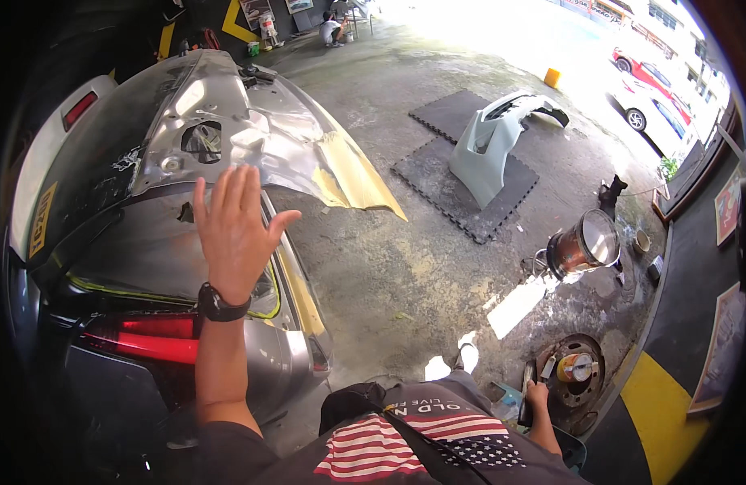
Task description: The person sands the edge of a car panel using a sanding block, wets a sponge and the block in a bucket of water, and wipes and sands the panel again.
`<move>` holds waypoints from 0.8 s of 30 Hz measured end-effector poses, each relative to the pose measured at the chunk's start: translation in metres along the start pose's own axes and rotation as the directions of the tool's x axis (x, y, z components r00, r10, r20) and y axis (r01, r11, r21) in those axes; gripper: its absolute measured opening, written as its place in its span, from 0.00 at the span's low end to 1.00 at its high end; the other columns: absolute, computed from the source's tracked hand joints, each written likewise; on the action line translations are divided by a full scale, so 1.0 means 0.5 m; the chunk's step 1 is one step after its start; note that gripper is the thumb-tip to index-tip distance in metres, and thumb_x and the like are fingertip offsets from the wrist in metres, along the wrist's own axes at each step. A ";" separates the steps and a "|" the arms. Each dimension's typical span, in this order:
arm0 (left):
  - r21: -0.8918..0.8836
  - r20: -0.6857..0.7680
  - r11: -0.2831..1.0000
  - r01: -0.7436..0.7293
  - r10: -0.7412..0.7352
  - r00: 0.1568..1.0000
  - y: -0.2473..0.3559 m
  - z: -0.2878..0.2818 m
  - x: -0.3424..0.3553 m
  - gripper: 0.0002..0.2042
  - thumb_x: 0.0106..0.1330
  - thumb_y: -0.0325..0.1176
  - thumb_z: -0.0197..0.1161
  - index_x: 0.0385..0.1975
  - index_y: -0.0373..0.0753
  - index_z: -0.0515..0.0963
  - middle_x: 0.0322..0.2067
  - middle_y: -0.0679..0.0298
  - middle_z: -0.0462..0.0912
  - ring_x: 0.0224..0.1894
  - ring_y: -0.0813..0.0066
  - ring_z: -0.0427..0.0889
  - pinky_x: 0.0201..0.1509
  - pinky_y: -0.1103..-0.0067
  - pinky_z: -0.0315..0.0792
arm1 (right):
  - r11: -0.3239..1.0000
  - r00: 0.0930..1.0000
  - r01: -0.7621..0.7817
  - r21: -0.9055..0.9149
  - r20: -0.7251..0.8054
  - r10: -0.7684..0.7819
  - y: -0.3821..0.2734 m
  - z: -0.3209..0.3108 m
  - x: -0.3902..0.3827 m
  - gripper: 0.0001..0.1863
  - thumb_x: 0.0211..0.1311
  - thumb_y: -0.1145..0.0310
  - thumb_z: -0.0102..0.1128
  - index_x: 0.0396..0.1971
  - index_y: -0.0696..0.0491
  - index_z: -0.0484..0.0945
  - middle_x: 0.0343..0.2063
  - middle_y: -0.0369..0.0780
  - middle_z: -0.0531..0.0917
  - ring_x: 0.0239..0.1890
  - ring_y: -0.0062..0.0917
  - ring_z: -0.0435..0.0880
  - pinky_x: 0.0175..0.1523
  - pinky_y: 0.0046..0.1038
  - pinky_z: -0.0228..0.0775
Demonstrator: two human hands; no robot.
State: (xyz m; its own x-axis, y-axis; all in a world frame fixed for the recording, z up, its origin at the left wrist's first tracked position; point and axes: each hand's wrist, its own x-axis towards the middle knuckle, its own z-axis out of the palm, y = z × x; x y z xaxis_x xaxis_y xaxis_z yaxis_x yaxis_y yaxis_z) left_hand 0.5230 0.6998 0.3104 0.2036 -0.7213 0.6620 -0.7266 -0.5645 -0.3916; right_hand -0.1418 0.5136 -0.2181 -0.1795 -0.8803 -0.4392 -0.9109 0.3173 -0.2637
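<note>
My left hand point(237, 234) is raised over the grey car point(292, 356), fingers stretched and thumb out, a dark watch point(222, 303) on its wrist. I cannot tell whether the palm touches the car. Beyond the fingertips is a bare silver body panel point(236, 109) with a cut-out and a yellowish patch point(349, 174) along its edge. A red tail light point(151, 338) sits beside my left forearm. Low at the right, my right hand point(538, 396) is closed at a long dark narrow object point(526, 380); its grip is partly hidden. A putty knife point(548, 368) shows just beyond it.
A can point(577, 367) stands on a rusty wheel rim point(595, 388). Further off are a metal drum point(581, 246), a black animal point(611, 196) and a pale bumper point(490, 153) on dark foam mats point(510, 194). A person point(332, 31) crouches at the back; cars point(652, 97) stand outside.
</note>
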 end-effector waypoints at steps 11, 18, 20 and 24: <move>-0.036 0.434 0.997 0.073 -0.050 0.900 0.400 0.225 -0.017 0.62 0.61 0.78 0.59 0.74 0.18 0.60 0.76 0.33 0.61 0.82 0.39 0.54 0.86 0.52 0.43 | 0.951 0.958 0.270 0.151 0.058 -0.281 0.085 0.046 0.334 0.29 0.78 0.47 0.50 0.36 0.59 0.88 0.36 0.62 0.88 0.45 0.54 0.89 0.50 0.55 0.74; 0.028 0.695 0.959 0.280 -0.220 0.684 0.385 0.283 0.094 0.68 0.62 0.87 0.45 0.79 0.18 0.50 0.81 0.33 0.50 0.85 0.41 0.42 0.88 0.55 0.35 | 0.929 0.957 0.269 0.255 0.042 -0.288 -0.022 -0.050 0.565 0.31 0.77 0.49 0.55 0.31 0.68 0.84 0.24 0.55 0.85 0.29 0.48 0.86 0.43 0.49 0.74; 0.055 0.735 0.941 0.334 -0.265 0.624 0.375 0.309 0.129 0.68 0.63 0.87 0.44 0.80 0.20 0.47 0.82 0.35 0.46 0.86 0.42 0.39 0.88 0.55 0.33 | 0.904 0.940 0.302 0.304 0.066 -0.336 -0.049 -0.076 0.607 0.31 0.78 0.50 0.55 0.31 0.68 0.84 0.24 0.54 0.85 0.29 0.48 0.86 0.42 0.49 0.74; 0.175 0.780 0.925 0.338 -0.340 0.526 0.356 0.387 0.181 0.67 0.64 0.87 0.43 0.83 0.26 0.42 0.84 0.41 0.41 0.87 0.43 0.33 0.88 0.57 0.30 | 0.858 0.933 0.306 0.412 0.050 -0.357 -0.087 -0.109 0.659 0.31 0.79 0.50 0.54 0.35 0.68 0.84 0.25 0.51 0.86 0.28 0.44 0.84 0.41 0.47 0.73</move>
State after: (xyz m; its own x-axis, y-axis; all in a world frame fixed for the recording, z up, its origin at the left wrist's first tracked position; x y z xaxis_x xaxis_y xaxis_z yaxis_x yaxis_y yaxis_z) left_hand 0.5389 0.4564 0.1768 0.8656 -0.5004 -0.0170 -0.4882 -0.8360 -0.2505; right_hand -0.1818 0.1906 -0.3043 0.1764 -0.9167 -0.3586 -0.6838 0.1479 -0.7145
